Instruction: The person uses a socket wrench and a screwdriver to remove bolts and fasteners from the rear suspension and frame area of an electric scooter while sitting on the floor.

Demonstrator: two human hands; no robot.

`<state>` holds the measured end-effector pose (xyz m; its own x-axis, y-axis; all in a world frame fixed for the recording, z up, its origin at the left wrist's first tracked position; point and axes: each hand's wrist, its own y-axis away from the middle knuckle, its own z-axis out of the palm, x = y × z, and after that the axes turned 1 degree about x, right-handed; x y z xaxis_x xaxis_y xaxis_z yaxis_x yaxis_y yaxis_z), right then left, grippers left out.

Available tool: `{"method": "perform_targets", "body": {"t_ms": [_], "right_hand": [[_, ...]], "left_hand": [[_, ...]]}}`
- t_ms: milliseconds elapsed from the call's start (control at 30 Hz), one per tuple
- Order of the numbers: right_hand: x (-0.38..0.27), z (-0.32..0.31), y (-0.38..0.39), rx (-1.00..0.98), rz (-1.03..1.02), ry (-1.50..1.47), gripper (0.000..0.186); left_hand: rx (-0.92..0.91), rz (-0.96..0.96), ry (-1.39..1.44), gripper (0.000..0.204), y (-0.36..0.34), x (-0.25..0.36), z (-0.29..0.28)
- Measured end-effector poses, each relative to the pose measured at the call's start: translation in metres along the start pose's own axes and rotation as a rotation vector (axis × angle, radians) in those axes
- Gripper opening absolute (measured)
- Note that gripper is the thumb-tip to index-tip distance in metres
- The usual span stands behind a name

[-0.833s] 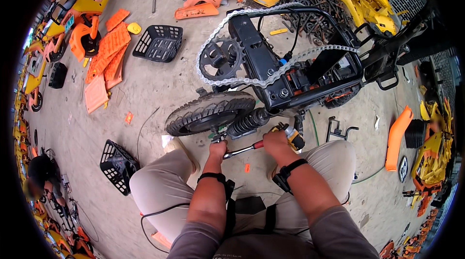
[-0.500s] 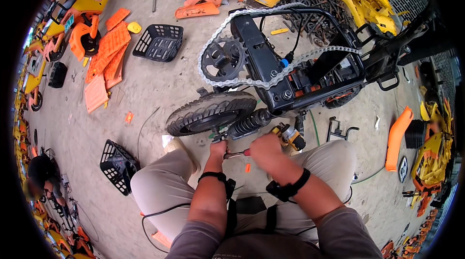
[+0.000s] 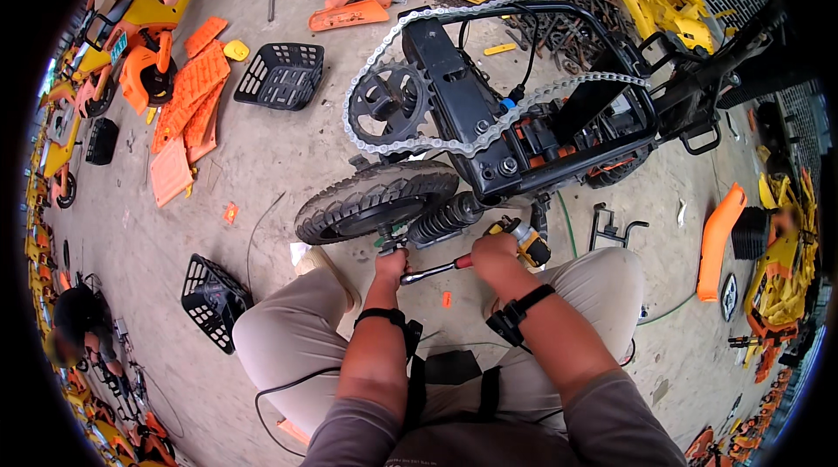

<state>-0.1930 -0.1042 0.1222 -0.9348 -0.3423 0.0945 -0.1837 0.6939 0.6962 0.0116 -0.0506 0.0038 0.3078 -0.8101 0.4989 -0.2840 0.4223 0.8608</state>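
As the right hand grips it, the wrench points left, nearly crosswise.

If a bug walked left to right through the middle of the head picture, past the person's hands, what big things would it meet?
Lower black basket → left hand → red-handled wrench → right hand → yellow-and-black power tool → curved orange panel.
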Motion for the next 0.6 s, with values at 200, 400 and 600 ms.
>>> {"method": "perform_targets", "body": {"t_ms": [200, 400, 600], "right_hand": [[-0.010, -0.023, 0.012, 0.012, -0.122, 0.165, 0.020], [-0.062, -0.083, 0.081, 0.218, -0.388, 0.078, 0.016], [-0.109, -0.085, 0.102, 0.279, -0.368, 0.128, 0.017]], "left_hand": [[0.036, -0.007, 0.002, 0.009, 0.000, 0.000, -0.002], [0.028, -0.104, 0.059, 0.008, -0.010, -0.003, -0.005], [0.010, 0.281, -0.183, 0.008, -0.038, -0.024, -0.007]]}}
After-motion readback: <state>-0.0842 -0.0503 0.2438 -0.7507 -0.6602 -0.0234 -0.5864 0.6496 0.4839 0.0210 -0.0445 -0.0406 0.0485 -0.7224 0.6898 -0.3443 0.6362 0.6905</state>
